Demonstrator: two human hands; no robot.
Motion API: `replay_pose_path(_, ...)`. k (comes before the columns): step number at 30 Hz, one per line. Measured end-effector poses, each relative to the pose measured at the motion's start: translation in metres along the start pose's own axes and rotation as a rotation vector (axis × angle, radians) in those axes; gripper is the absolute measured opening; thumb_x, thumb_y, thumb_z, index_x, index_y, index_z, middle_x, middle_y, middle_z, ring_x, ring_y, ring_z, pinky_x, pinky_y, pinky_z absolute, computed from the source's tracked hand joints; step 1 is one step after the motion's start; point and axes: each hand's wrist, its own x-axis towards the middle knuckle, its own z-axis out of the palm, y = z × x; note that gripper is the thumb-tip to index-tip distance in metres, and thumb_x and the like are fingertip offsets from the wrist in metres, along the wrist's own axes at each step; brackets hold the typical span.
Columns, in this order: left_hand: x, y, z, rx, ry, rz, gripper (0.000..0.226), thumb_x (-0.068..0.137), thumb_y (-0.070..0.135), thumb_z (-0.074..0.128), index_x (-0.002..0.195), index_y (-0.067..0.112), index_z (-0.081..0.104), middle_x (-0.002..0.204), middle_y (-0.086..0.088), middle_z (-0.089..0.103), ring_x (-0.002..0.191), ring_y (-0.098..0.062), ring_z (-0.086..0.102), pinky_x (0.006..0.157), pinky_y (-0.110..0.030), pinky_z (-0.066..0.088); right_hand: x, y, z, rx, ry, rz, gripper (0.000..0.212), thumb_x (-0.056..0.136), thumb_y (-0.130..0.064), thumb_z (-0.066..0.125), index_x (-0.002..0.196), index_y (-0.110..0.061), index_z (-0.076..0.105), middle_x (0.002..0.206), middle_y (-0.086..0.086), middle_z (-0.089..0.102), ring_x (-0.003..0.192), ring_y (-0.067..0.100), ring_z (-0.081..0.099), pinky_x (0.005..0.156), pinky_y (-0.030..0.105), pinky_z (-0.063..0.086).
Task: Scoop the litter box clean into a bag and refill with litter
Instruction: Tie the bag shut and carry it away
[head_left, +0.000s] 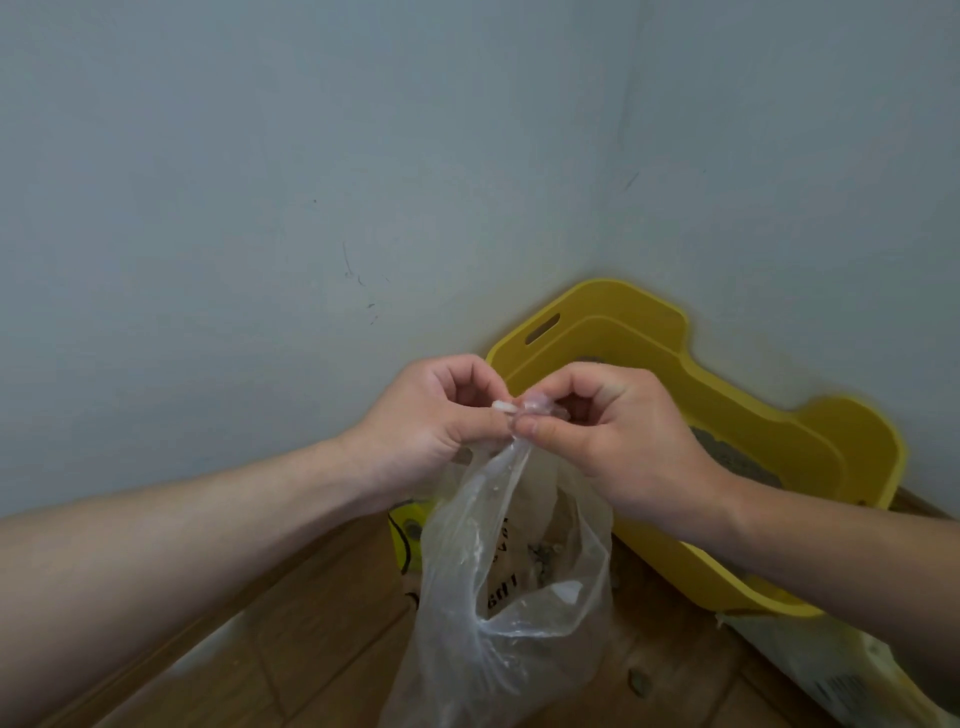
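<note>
- Clear plastic is bunching up at the middle of the view: the bag (519, 597) is hanging by its gathered neck, right between the two hands.
- Left hand (421, 421) is curling in tight, thumb and forefinger pinching one twisted end of the neck, the other fingers folding into the palm.
- Right hand (623, 441) is doing the same from the other side, with its thumb (530, 427) pressing the plastic against the curled forefinger.
- Both grips are clamping on the bag's neck, with no gap showing between finger and thumb, and the two hands are almost touching knuckle to knuckle.
- Below the pinch the bag is hanging loose and crumpled, with greyish clumps (545, 561) sitting inside it, seen through the film.
- Yellow box (623, 312) is sitting in the corner just behind the hands, against the wall (260, 182), and grey litter (727, 452) is showing inside it past the right wrist.
- Wooden floor (322, 649) is lying under everything, and a stray crumb (638, 682) is lying on it near the bag's lower right.
- A pale sack (831, 670) is lying at the bottom right, just beside the box's near rim, too blurred for its print to be read.
- A yellow pack (408, 535) is peeking out behind the bag's left side, mostly hidden.
</note>
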Motion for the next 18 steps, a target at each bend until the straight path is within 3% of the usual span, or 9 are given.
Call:
replay_pose_path(3, 0.001, -0.002, -0.003, -0.032, -0.03, -0.016, 0.016, 0.058, 0.017, 0.082, 0.066, 0.021, 0.068, 0.065, -0.002, 0.066, 0.061, -0.011, 0.06, 0.057, -0.018, 0.048, 0.002, 0.003, 0.0, -0.014, 0.016, 0.02, 0.016, 0.079, -0.014, 0.08, 0.078, -0.014, 0.064, 0.072, 0.013, 0.07, 0.065, 0.031, 0.068, 0.063, 0.046, 0.058)
replay_pose_path(7, -0.001, -0.004, -0.009, -0.066, -0.124, -0.077, 0.008, 0.076, 0.021, 0.075, 0.073, 0.02, 0.067, 0.088, -0.024, 0.069, 0.088, -0.036, 0.065, 0.08, -0.038, 0.048, 0.004, 0.003, -0.005, 0.059, 0.067, 0.029, 0.018, 0.086, -0.006, 0.072, 0.08, -0.006, 0.055, 0.08, 0.02, 0.069, 0.061, 0.019, 0.07, 0.056, 0.03, 0.056)
replay_pose_path(11, -0.001, -0.005, -0.004, 0.121, -0.175, -0.055, 0.022, 0.078, 0.021, 0.078, 0.07, 0.018, 0.057, 0.084, -0.034, 0.061, 0.085, -0.03, 0.058, 0.075, -0.039, 0.042, 0.007, 0.007, -0.002, 0.047, 0.066, 0.048, 0.021, 0.084, -0.006, 0.074, 0.078, -0.011, 0.054, 0.081, 0.024, 0.068, 0.062, 0.029, 0.07, 0.057, 0.039, 0.058)
replay_pose_path(13, 0.003, -0.005, 0.003, 0.283, -0.153, -0.006, 0.035, 0.075, 0.008, 0.083, 0.065, 0.015, 0.049, 0.064, -0.012, 0.054, 0.067, -0.016, 0.053, 0.064, -0.027, 0.041, 0.006, 0.008, 0.003, 0.006, 0.069, 0.066, 0.025, 0.083, -0.007, 0.075, 0.076, -0.017, 0.054, 0.076, 0.02, 0.065, 0.06, 0.03, 0.066, 0.055, 0.039, 0.056)
replay_pose_path(15, 0.005, -0.004, 0.007, 0.409, -0.091, 0.072, 0.047, 0.075, 0.001, 0.081, 0.059, 0.019, 0.041, 0.053, 0.01, 0.045, 0.051, -0.003, 0.041, 0.051, -0.018, 0.035, 0.008, 0.007, 0.005, 0.041, 0.083, 0.115, 0.026, 0.084, -0.005, 0.074, 0.08, -0.016, 0.05, 0.072, 0.01, 0.056, 0.053, 0.02, 0.06, 0.05, 0.034, 0.053)
replay_pose_path(18, 0.006, -0.007, 0.006, 0.631, -0.009, 0.333, 0.052, 0.074, 0.005, 0.081, 0.057, 0.026, 0.037, 0.063, 0.009, 0.05, 0.057, -0.007, 0.048, 0.054, -0.024, 0.038, 0.013, 0.008, 0.005, 0.116, 0.122, 0.217, 0.033, 0.084, 0.001, 0.072, 0.08, -0.013, 0.042, 0.065, 0.0, 0.042, 0.044, 0.015, 0.049, 0.041, 0.027, 0.046)
